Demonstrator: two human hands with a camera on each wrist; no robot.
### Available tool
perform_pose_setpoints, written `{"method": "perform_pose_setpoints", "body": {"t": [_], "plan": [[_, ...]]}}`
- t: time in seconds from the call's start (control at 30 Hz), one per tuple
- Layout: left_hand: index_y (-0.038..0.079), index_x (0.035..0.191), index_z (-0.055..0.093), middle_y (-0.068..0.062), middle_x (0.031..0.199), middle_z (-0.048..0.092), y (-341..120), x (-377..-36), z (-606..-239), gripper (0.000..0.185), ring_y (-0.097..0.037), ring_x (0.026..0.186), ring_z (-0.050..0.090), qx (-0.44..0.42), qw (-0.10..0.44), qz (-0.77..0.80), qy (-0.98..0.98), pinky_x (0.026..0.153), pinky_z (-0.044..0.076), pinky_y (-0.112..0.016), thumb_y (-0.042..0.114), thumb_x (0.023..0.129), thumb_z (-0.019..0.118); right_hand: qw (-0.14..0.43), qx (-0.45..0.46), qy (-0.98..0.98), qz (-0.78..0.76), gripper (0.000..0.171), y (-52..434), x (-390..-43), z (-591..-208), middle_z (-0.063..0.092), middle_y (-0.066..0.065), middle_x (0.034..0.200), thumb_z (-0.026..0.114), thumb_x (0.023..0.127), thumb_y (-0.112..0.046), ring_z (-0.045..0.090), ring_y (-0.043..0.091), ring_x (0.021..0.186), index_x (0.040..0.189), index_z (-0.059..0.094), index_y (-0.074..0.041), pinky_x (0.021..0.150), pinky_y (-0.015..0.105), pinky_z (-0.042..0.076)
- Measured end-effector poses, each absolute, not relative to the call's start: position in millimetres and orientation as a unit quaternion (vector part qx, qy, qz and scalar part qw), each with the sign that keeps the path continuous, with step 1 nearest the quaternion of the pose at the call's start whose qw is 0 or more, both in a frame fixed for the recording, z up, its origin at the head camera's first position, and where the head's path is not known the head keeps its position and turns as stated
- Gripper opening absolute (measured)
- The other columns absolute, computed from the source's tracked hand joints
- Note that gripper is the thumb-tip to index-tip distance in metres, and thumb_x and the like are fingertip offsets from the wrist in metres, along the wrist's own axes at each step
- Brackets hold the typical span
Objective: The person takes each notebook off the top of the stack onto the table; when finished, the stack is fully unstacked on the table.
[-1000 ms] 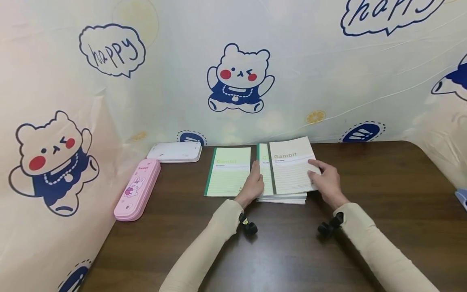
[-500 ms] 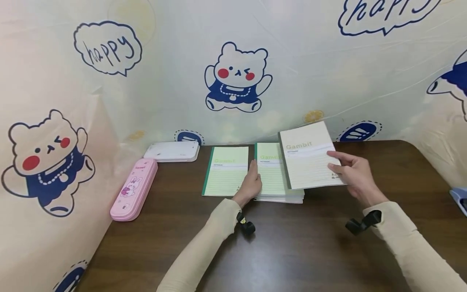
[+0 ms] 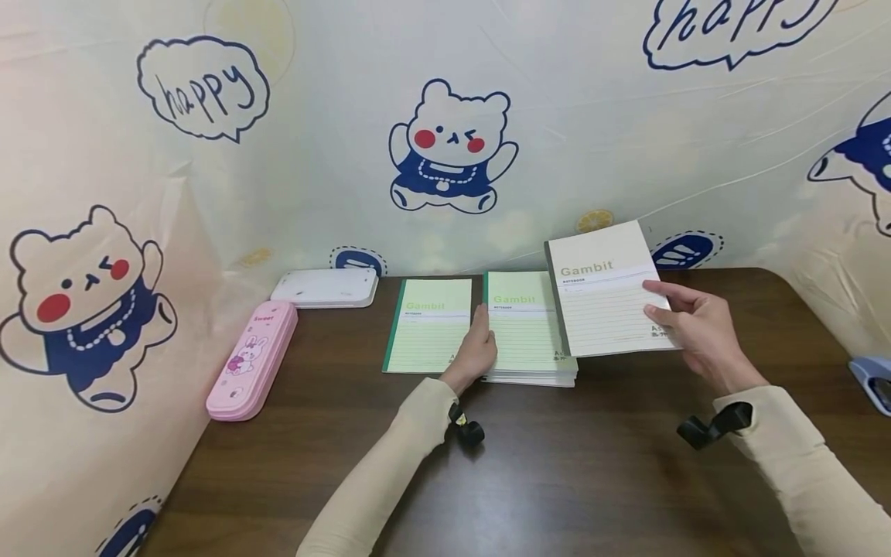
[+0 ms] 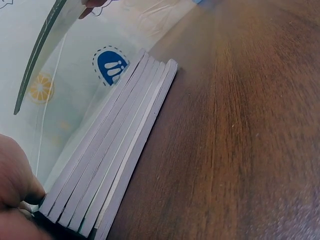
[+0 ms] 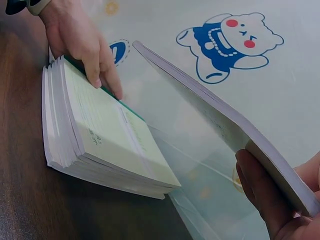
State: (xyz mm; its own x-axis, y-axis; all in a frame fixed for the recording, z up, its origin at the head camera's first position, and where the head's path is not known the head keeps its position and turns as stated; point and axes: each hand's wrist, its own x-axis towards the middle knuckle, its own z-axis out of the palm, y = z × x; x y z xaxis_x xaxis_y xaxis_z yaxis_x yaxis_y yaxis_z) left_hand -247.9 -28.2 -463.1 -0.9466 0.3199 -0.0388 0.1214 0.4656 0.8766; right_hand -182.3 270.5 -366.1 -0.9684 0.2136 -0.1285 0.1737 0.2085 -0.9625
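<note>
My right hand [image 3: 706, 333] pinches a notebook [image 3: 604, 298] by its right edge, thumb on the cover and fingers behind. This notebook has a dark grey spine and a pale "Gambit" cover; it is raised and tilted, and overlaps a stack of notebooks [image 3: 525, 333] in the head view. The stack's top cover is pale green with a green spine. Against that spine rests my left hand [image 3: 476, 352], its fingers straight; the right wrist view shows this hand [image 5: 82, 42] at the stack's edge. Left of it lies a single green-spined notebook [image 3: 431, 325].
At the left of the dark wooden table [image 3: 557, 472] lies a pink pencil case [image 3: 252, 362] with a rabbit print. A white case [image 3: 325, 288] sits behind it. A blue-grey object [image 3: 872, 381] shows at the right edge. A printed curtain [image 3: 334, 170] stands behind the table.
My right hand has lifted the grey-spined notebook off the stack and moved it up and to the right, uncovering the green-spined one beneath. The left hand has stayed by the stack's spine.
</note>
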Motion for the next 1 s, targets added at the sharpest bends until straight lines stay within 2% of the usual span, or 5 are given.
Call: {"method": "perform_pose_setpoints", "body": {"t": [0.23,0.7,0.8,0.87,1.0], "plan": [[0.002,0.144,-0.003,-0.012,0.151,-0.006,-28,-249,-466,0.052,-0.018,0.137,-0.007,0.130,0.103,0.498,0.851,0.110,0.002,-0.032,0.008,0.097,0.020,0.010,-0.143,-0.791,0.595,0.054,284,-181,-374,0.034,0.016,0.139,0.065,0.083,-0.026,0.055,0.009,0.088,0.133,0.047,-0.018,0.072,0.017,0.049],[0.006,0.145,-0.003,-0.009,0.151,-0.006,-30,-250,-462,0.052,-0.017,0.137,-0.005,0.122,0.109,0.485,0.859,0.110,0.003,-0.032,0.011,0.098,0.020,0.003,-0.155,-0.803,0.576,0.053,317,-191,-425,0.035,0.021,0.136,0.066,0.083,-0.022,0.056,0.001,0.074,0.132,0.048,-0.010,0.062,0.016,0.049],[0.007,0.145,-0.002,-0.008,0.152,-0.005,-31,-250,-463,0.052,-0.016,0.137,-0.005,0.122,0.112,0.483,0.860,0.111,0.003,-0.032,0.012,0.098,0.021,0.007,-0.142,-0.820,0.555,0.051,313,-197,-437,0.043,0.021,0.128,0.064,0.084,-0.019,0.057,0.006,0.075,0.130,0.049,-0.005,0.061,0.017,0.049],[0.008,0.145,-0.003,-0.008,0.152,-0.005,-32,-251,-463,0.052,-0.016,0.137,-0.005,0.124,0.114,0.484,0.859,0.111,0.003,-0.032,0.013,0.099,0.021,0.013,-0.131,-0.850,0.511,0.047,310,-200,-443,0.046,0.022,0.127,0.063,0.085,-0.021,0.056,0.012,0.083,0.128,0.051,-0.004,0.066,0.021,0.049],[0.007,0.145,-0.004,-0.008,0.152,-0.006,-33,-251,-462,0.053,-0.015,0.137,-0.006,0.128,0.121,0.489,0.854,0.111,0.003,-0.032,0.012,0.099,0.021,0.027,-0.103,-0.917,0.384,0.041,304,-202,-450,0.047,0.027,0.127,0.059,0.086,-0.019,0.046,0.033,0.103,0.124,0.055,-0.003,0.083,0.042,0.040]]}}
